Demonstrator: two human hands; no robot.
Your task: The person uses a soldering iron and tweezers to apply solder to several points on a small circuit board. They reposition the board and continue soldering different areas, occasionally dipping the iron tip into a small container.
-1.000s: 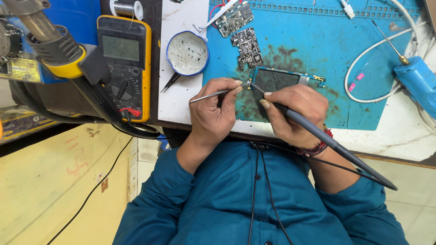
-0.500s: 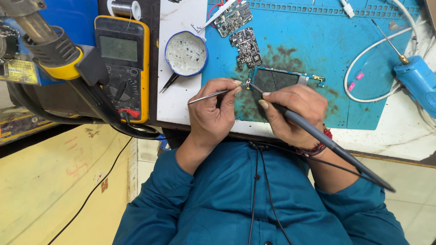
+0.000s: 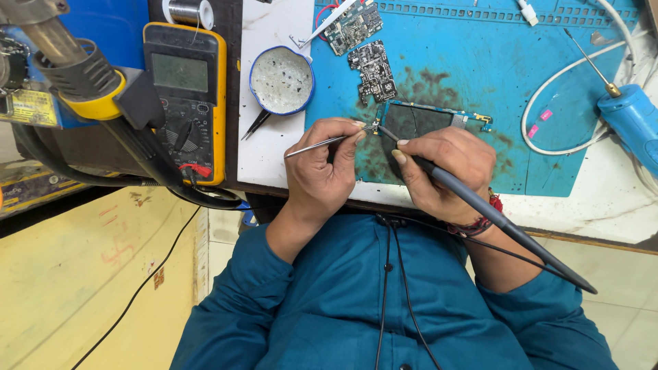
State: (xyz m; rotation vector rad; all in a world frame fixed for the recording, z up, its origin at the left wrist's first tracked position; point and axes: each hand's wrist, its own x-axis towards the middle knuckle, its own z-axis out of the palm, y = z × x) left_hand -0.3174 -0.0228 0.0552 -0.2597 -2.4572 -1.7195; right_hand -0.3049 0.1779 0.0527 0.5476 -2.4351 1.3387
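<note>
Grey multimeter screen (image 3: 179, 72) – blank; yellow label (image 3: 27, 107) – far left.

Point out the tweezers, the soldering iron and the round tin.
tweezers (image 3: 319, 142): head view, on the bare metal shaft.
soldering iron (image 3: 507, 229): head view, on the dark handle.
round tin (image 3: 282, 80): head view, on its speckled inside.

Slim bright-metal tweezers (image 3: 322, 142), smooth and shiny; dark matt plastic soldering iron handle (image 3: 493, 218); blue matt rubbery work mat (image 3: 480, 62), stained dark and scuffed; yellow glossy plastic multimeter casing (image 3: 185, 103); round blue-rimmed tin (image 3: 282, 80) with rough, speckled grey contents; teal matt cloth shirt (image 3: 329, 308).
</note>
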